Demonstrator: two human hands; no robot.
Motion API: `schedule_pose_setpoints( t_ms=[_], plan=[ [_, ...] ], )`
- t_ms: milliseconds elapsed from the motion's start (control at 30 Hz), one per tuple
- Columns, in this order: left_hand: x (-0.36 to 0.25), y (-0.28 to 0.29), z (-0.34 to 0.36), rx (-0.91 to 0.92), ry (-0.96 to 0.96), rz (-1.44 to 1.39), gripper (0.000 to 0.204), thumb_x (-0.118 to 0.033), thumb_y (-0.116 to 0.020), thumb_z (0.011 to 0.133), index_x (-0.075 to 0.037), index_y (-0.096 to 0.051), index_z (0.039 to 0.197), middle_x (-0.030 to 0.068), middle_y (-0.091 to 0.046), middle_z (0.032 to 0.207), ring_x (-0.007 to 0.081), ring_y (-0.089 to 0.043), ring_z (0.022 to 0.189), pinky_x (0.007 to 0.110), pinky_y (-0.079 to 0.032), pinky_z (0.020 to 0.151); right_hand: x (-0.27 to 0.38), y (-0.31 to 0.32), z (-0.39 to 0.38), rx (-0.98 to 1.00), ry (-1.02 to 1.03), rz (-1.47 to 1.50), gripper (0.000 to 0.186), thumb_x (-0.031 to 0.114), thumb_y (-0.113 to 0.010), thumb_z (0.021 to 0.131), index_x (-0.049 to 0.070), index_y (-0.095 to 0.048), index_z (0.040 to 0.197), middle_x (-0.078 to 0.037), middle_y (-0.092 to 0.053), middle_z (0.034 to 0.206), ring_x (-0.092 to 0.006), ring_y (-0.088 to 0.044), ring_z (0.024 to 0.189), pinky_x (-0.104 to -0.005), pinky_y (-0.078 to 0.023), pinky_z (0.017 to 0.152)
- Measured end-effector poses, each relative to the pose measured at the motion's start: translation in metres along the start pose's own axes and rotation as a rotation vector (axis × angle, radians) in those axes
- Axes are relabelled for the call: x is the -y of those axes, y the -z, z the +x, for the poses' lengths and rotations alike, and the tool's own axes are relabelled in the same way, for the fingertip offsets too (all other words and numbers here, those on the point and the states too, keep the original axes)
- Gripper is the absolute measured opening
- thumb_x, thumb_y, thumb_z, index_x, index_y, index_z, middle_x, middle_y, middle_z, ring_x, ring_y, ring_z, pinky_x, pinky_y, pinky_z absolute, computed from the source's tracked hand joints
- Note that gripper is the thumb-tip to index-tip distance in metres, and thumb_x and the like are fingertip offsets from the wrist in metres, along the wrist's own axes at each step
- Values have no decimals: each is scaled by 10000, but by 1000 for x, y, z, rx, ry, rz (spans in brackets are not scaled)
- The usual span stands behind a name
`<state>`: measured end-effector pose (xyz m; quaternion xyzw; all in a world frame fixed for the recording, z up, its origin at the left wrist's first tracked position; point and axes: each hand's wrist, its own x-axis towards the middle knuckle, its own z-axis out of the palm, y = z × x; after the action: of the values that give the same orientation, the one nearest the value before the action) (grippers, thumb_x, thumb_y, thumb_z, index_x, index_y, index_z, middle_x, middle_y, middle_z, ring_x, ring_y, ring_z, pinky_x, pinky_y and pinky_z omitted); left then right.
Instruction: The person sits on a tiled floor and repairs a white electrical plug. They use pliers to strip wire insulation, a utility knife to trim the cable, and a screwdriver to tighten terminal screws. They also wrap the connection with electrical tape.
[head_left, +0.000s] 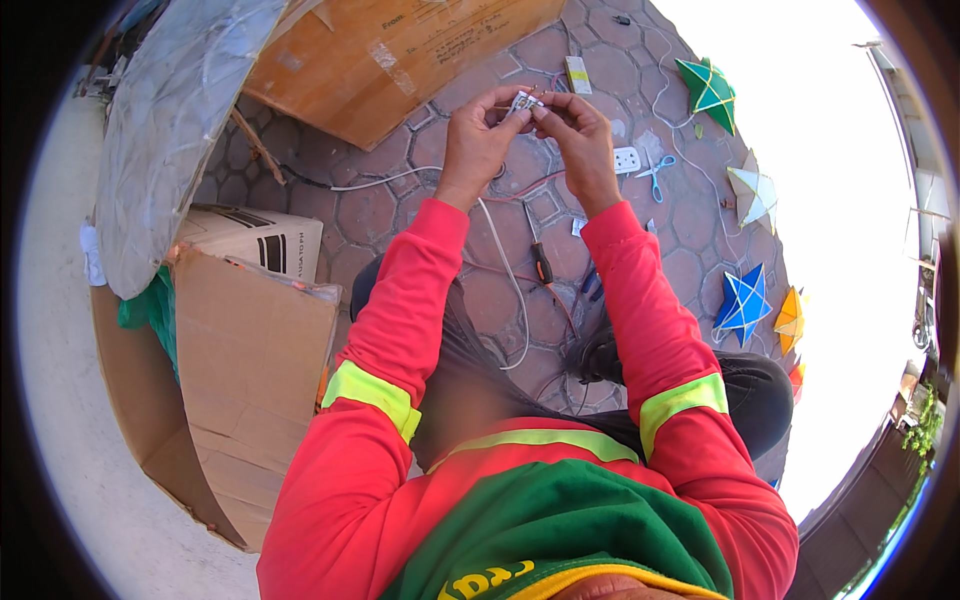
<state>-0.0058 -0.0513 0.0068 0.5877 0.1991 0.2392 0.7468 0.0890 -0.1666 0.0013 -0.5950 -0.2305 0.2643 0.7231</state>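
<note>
Both hands meet above the paving, pinching a small white electrical fitting (525, 102) with metal parts and thin wire ends beside it. My left hand (476, 142) is closed on its left side. From the right, the thumb and fingers of my right hand (583, 138) close on it too. A white cable (505, 255) and a reddish wire (538, 186) run over the ground below. Beneath the hands lies a screwdriver (541, 263) with a black and orange handle. Right of my right hand are a white power outlet (627, 160) and blue scissors (656, 178).
Several star lanterns, among them a green one (708, 95), a white one (753, 194) and a blue one (742, 304), line the right side. A large cardboard box (370, 75) stands ahead, an open carton (255, 370) at left. A small yellow-and-white box (577, 75) lies beyond the hands.
</note>
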Motion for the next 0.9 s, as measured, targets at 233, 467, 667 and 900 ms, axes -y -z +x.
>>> schedule_pose_setpoints(
  t_ms=[233, 467, 667, 900],
  plan=[
    [5, 0, 1, -22, -7, 16, 243, -27, -649, 929, 7, -681, 1167, 63, -722, 981, 95, -661, 840, 231, -525, 731, 8, -4, 0, -11, -16, -1, 221, 109, -678, 927, -36, -682, 1094, -52, -700, 936, -110, -633, 796, -251, -512, 723],
    [3, 9, 6, 68, 190, -338, 296, -102, -626, 976, 33, -620, 1239, 67, -701, 1064, 127, -665, 974, 288, -538, 919, 14, 3, 7, -14, -12, -11, 225, 129, -677, 933, -38, -694, 1083, -47, -693, 888, -105, -626, 772, -251, -521, 730],
    [-3, 13, 2, 179, 37, 55, 321, -38, -627, 948, 14, -633, 1265, 68, -712, 1014, 125, -689, 900, 255, -553, 820, 17, 14, 19, -18, 46, -133, 245, 158, -682, 937, -41, -694, 1078, -47, -691, 870, -108, -626, 731, -254, -535, 710],
    [-4, 6, 3, 109, -31, -75, 299, -8, -635, 934, 27, -624, 1231, 79, -703, 1039, 142, -691, 902, 265, -561, 796, 19, 11, 16, 22, 12, -52, 293, 169, -659, 958, -20, -648, 1183, -58, -686, 972, -117, -650, 829, -267, -547, 776]
  ],
)
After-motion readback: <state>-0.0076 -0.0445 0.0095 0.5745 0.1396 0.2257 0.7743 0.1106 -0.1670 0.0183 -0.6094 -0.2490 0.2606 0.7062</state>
